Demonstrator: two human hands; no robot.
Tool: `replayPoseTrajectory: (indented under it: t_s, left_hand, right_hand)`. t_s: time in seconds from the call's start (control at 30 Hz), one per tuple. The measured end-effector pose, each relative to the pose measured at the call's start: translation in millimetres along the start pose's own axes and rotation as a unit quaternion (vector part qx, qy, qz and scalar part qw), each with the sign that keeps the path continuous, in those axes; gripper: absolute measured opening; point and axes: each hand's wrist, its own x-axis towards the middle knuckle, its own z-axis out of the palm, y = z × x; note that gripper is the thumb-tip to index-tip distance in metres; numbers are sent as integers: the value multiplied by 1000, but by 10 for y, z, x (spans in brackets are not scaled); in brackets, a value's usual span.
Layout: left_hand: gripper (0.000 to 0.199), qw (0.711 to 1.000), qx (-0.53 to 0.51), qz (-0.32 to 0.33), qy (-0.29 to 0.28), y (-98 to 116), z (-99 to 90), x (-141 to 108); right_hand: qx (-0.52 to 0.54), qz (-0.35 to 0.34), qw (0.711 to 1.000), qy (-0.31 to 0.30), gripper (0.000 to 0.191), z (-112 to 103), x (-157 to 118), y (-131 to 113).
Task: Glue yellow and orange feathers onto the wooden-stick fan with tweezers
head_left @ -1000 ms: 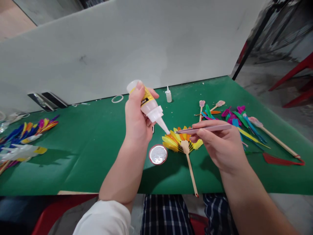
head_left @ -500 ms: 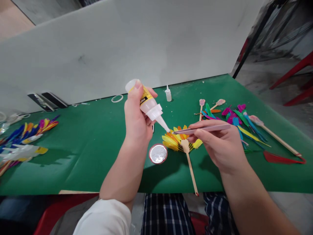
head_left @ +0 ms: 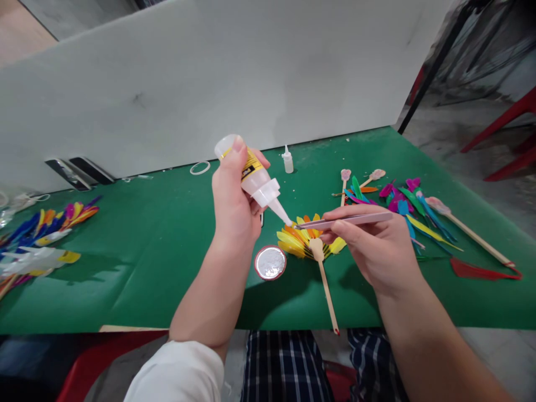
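Note:
My left hand point(head_left: 237, 195) is wrapped round a glue bottle point(head_left: 262, 187) with a yellow label, tilted so its nozzle points down to the right. In my right hand point(head_left: 371, 237) is a pair of tweezers point(head_left: 347, 220), pinched between thumb and fingers. The tweezers' tips are right by the nozzle; anything between them is too small to make out. Below both lies a fan of yellow and orange feathers point(head_left: 293, 243), spread behind a wooden stick with a rounded head point(head_left: 324, 279). Left of the fan, a round lid-like disc point(head_left: 270, 263) with a red rim holds a shiny clear substance.
Loose coloured feathers point(head_left: 402, 195), a long wooden stick point(head_left: 477, 237) and a red tassel point(head_left: 481, 269) lie to the right. Feather bundles point(head_left: 50, 226) are at the left. A small dropper bottle point(head_left: 288, 161) stands before the white panel point(head_left: 201, 84). All rest on the green tabletop point(head_left: 167, 240).
Almost nothing differs. The bottle's nozzle has shifted very slightly right, and the tweezers' tips sit a touch closer to it. Both hands keep their hold.

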Motion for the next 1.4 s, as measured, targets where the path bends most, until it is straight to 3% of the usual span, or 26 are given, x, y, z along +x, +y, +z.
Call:
replayPoseTrajectory:
  t_s: [0.13,0.6,1.4]
  left_hand:
    - [44,1000,-1,-6,3,18,19,-15]
    - [56,1000,-1,2,8,23,60,-29]
    - [46,1000,-3,-1,12,51,45,-34]
  right_hand:
    - [1,-3,1000,-3,6,1,5,4]
    - [4,-14,1000,-10,5,2,7,13]
    - [-6,-16,1000,-8,5,4,7,12]
